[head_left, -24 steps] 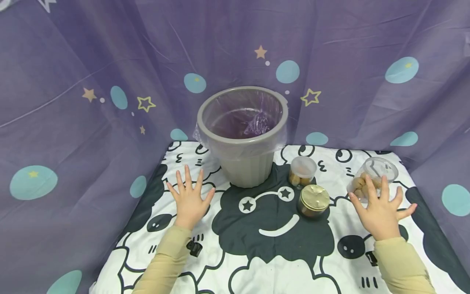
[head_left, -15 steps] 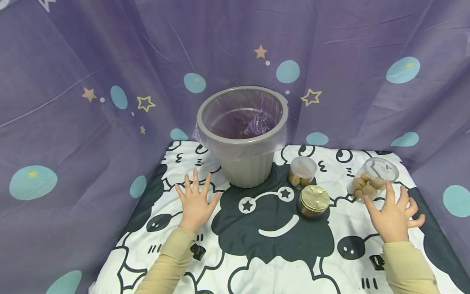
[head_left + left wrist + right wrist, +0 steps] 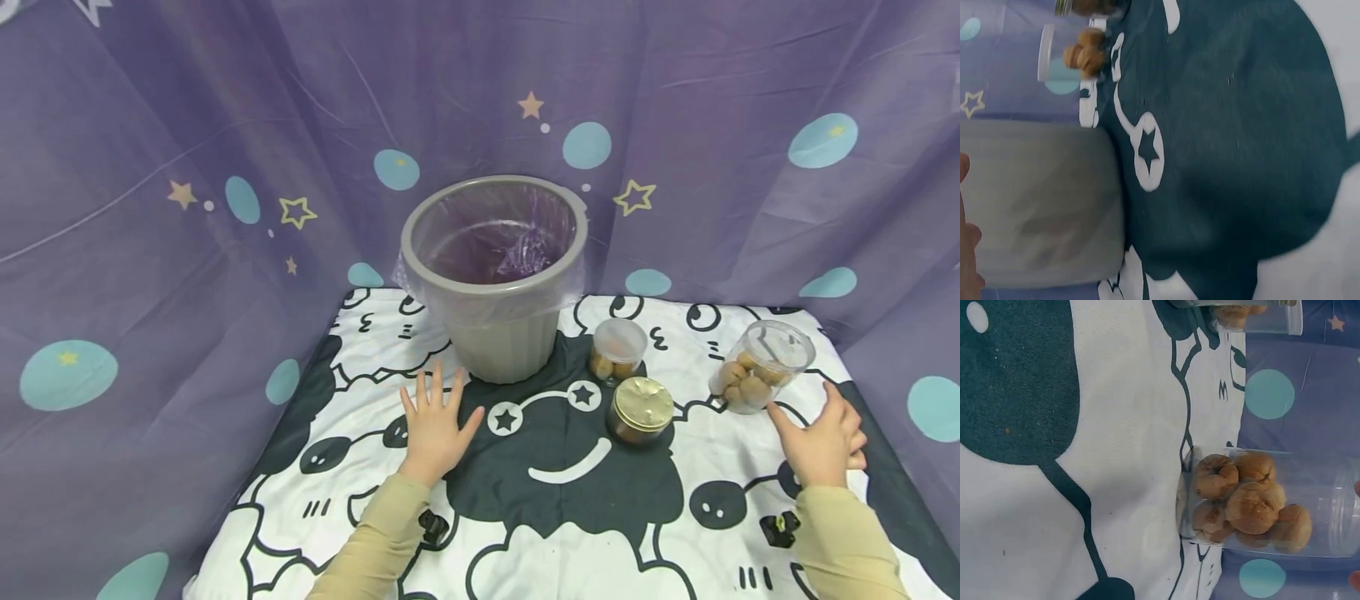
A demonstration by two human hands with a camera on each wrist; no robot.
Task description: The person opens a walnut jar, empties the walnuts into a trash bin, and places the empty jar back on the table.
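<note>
In the head view my left hand point(image 3: 437, 437) is held with its fingers spread, in front of a grey bin point(image 3: 502, 346) lined with clear plastic. My right hand point(image 3: 821, 442) is just in front of a clear jar point(image 3: 780, 354), its thumb apart from its bent fingers and nothing held in it. Several brown, round, wrinkled pieces point(image 3: 1252, 507) lie in the bottom of that jar, whose top appears uncovered. A smaller tub point(image 3: 619, 343) with a translucent lid and similar pieces stands near the bin. Before it is a gold-lidded jar point(image 3: 641, 408).
A black-and-white cartoon cloth point(image 3: 562, 558) covers the surface. Behind and beside it hangs a purple curtain point(image 3: 697, 167) with stars and blue ovals. Crumpled plastic point(image 3: 528, 254) shows inside the bin.
My left hand has moved right, closer to the bin. My right hand has shifted right and down, away from in front of the clear jar, and its spread fingers have bent.
</note>
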